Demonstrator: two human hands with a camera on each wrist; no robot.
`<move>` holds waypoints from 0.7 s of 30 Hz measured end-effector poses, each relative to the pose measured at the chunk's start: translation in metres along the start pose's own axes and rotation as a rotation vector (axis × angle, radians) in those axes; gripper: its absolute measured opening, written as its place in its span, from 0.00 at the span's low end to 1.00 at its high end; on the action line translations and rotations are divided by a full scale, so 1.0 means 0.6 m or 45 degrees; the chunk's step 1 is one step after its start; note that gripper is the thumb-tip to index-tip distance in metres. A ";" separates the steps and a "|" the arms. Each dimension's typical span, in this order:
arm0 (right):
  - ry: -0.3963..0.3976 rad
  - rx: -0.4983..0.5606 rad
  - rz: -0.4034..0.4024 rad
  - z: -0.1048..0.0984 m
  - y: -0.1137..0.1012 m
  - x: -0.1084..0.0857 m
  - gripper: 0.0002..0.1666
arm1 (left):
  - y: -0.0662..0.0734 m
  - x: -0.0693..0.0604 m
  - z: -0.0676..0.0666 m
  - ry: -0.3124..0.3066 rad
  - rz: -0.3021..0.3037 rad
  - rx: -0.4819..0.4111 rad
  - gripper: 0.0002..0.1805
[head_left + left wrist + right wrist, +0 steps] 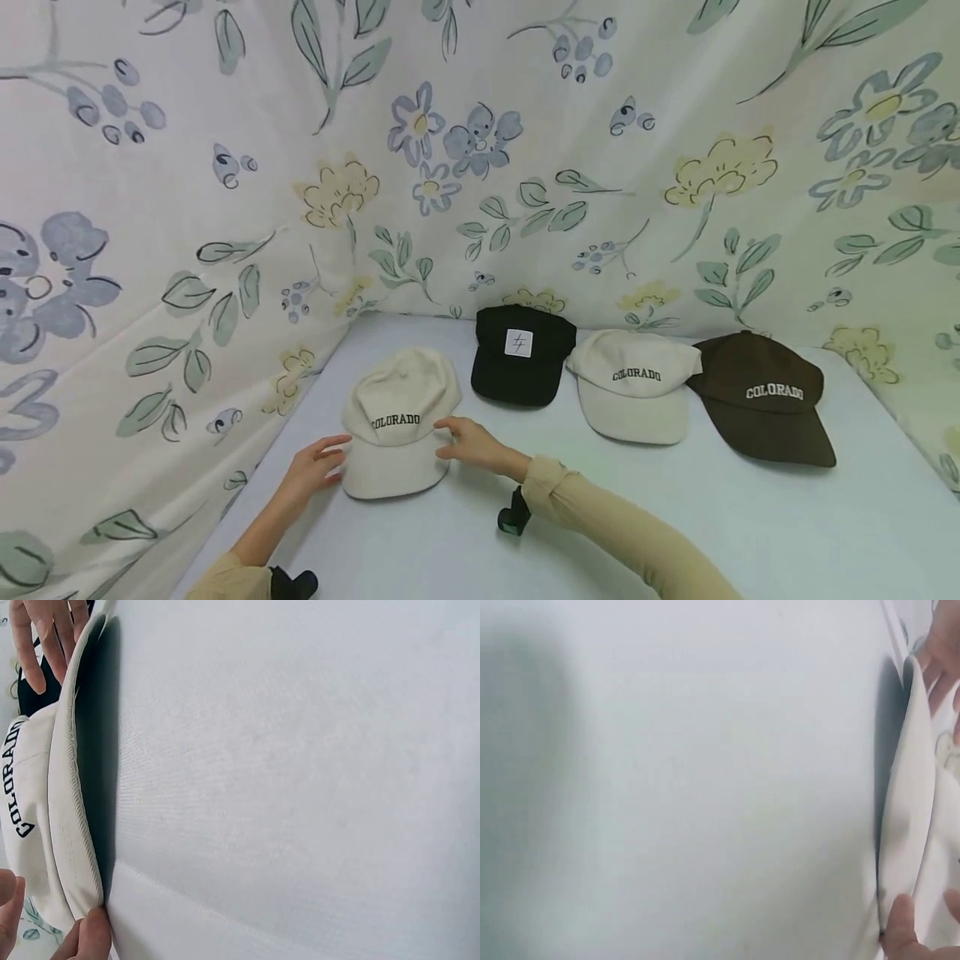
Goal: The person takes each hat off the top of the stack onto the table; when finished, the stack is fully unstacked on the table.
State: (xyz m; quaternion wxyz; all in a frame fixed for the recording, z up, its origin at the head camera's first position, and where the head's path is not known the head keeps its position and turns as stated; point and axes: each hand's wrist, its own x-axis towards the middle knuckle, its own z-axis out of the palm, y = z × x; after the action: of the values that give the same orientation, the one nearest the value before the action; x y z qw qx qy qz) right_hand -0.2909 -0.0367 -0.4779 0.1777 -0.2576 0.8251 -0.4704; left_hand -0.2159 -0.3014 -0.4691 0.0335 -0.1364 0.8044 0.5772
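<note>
A cream baseball cap point(397, 475) with dark COLORADO lettering lies on the white table, its brim toward me. My left hand point(306, 477) is at the brim's left side, fingers loosely extended. From the other side my right hand point(480, 446) reaches over, thumb and index finger apart at the cap's right edge. The left wrist view shows a left fingertip touching the end of the cream brim point(71, 802), whose front edge stands a little off the table. In the right wrist view, the right thumb point(902, 919) lies against the brim point(909, 802).
To the right stand a black cap point(517, 379) with a white patch, a second cream COLORADO cap point(633, 412) and a dark brown COLORADO cap point(772, 429), side by side. A floral curtain point(525, 250) hangs behind the table point(420, 550) and along its left side.
</note>
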 end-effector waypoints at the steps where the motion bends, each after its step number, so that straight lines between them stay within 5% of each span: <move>1: 0.012 0.003 0.006 -0.002 0.002 0.005 0.25 | 0.000 0.006 0.001 0.011 0.007 -0.015 0.19; 21: 0.225 0.123 0.114 -0.020 0.007 0.053 0.25 | 0.017 0.077 0.018 0.128 0.040 -0.025 0.19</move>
State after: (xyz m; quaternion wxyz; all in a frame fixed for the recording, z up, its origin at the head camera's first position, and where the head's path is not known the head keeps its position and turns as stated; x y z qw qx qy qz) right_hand -0.3239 -0.0454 -0.4774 0.1373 -0.1691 0.8245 -0.5222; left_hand -0.2641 -0.2964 -0.4730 -0.0173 -0.1529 0.8015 0.5778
